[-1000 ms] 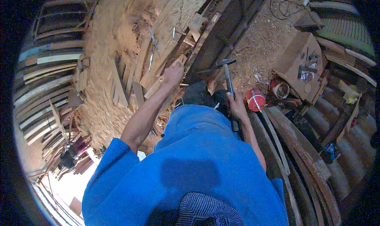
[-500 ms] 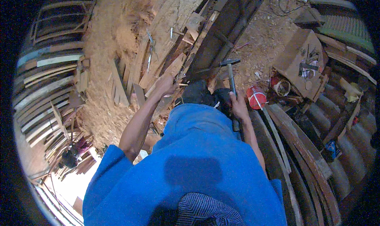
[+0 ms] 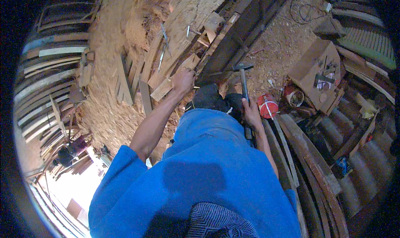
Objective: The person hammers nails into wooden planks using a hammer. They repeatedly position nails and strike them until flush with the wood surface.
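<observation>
Left hand (image 3: 182, 80) nearer plank's far edge (image 3: 193, 59)

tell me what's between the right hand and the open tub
In the head view, a red container lies between the right hand and the open tub.

Blue short-sleeved shirt (image 3: 250, 171), dark striped cloth (image 3: 220, 219)

L hand (image 3: 182, 80) hides pt of wood piece (image 3: 161, 90); can't tell if it pinches anything. R hand (image 3: 251, 113) covers pt of hammer (image 3: 244, 84). Striped cap (image 3: 218, 219) cut off by btm edge. Items (image 3: 324, 82) on brown board (image 3: 306, 71) too tiny to ID.
</observation>
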`<state>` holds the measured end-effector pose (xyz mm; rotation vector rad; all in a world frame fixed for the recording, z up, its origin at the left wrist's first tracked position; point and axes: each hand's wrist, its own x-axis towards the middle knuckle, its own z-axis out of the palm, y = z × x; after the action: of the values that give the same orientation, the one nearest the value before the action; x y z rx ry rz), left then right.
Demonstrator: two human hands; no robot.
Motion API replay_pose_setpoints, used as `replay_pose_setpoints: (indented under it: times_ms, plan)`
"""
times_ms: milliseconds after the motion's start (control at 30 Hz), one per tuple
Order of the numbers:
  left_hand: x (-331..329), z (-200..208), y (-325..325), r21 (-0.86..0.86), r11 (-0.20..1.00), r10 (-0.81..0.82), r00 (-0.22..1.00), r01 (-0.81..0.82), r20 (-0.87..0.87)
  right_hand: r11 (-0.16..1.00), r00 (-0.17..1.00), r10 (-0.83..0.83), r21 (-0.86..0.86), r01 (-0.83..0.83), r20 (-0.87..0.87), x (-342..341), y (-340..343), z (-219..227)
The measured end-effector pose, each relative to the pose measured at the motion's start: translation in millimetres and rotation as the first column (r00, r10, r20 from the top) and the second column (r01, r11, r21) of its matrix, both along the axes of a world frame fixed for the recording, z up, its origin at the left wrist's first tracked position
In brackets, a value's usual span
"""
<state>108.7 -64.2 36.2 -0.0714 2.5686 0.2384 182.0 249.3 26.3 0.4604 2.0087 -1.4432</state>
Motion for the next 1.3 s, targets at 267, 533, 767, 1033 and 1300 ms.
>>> replay_pose_setpoints:
  times_ms: [267, 533, 767, 1033, 1300]
  plan:
    - [46.7, 11.3, -27.0, 0.158, 0.961, 0.245, 0.964, -0.228, -0.1, 0.998, 0.998, -0.004, 0.055, 0.001, 0.061, 8.1, 12.1, -10.9]
    - [46.4, 0.4, 5.1, -0.014, 0.868, 0.493, 0.864, -0.496, -0.101, 0.998, 0.99, 0.049, 0.024, -0.053, 0.134, -10.3, 3.5, 17.6]
    - [57.2, -29.0, -17.4, 0.024, 0.914, 0.403, 0.913, -0.405, 0.057, 0.99, 0.976, 0.066, 0.112, -0.091, 0.207, -0.6, 4.6, 4.3]
    - [58.7, -15.4, -26.6, 0.237, 0.703, 0.703, 0.705, -0.67, -0.092, 0.999, 0.995, 0.008, 0.039, -0.012, 0.101, 9.2, 8.4, -23.9]
    - [48.0, -23.8, -7.9, 0.09, 0.602, 0.792, 0.608, -0.793, 0.053, 0.995, 0.998, 0.045, 0.092, -0.05, 0.055, 6.1, 1.9, -10.1]
